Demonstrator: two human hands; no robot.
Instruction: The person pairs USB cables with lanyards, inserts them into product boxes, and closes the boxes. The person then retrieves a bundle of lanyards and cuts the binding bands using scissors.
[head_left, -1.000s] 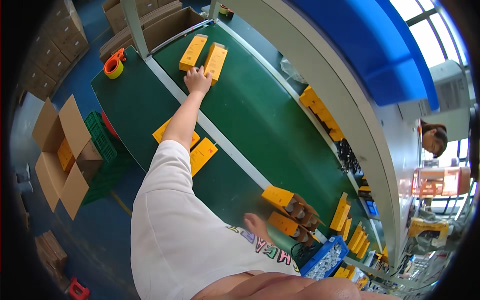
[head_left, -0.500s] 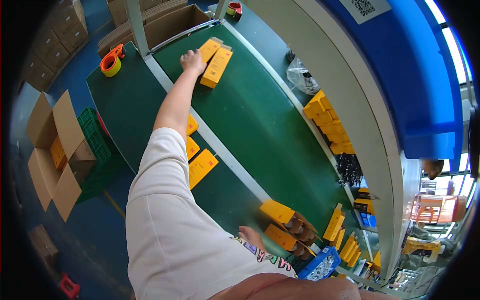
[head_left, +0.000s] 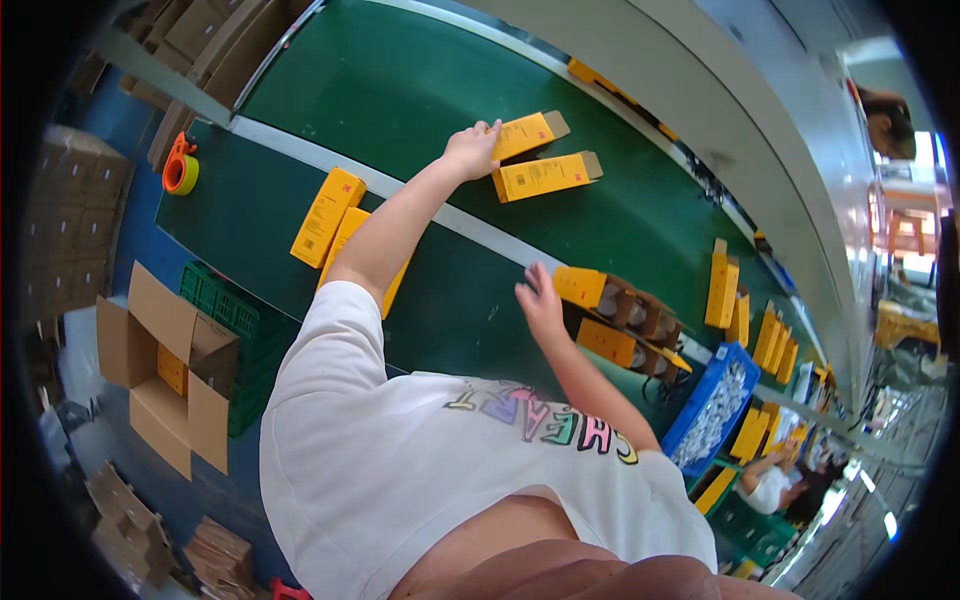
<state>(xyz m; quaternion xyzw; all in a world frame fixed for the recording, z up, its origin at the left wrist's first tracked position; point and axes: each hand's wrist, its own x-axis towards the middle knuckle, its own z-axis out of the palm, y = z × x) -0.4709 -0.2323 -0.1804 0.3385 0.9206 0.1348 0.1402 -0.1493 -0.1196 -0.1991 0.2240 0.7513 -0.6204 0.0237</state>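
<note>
My left hand is closed on the near end of a slim yellow box on the green conveyor belt. A second yellow box lies just nearer to me, slightly askew to the first; both have their end flaps standing open. My right hand holds nothing, its fingers apart, beside an open yellow carton. Another yellow carton sits nearer, next to brown dividers with round pale items in them. Left of my left forearm, several yellow boxes lie on the green table, partly hidden by the arm.
An orange tape dispenser rests at the table's left end. An open cardboard box stands at left beside a green crate. On the right are a blue bin of small clear pieces, upright yellow boxes and a co-worker.
My left hand and the two yellow boxes have moved right along the belt, and the boxes have turned. My right hand has come up beside the carton. The view has shifted.
</note>
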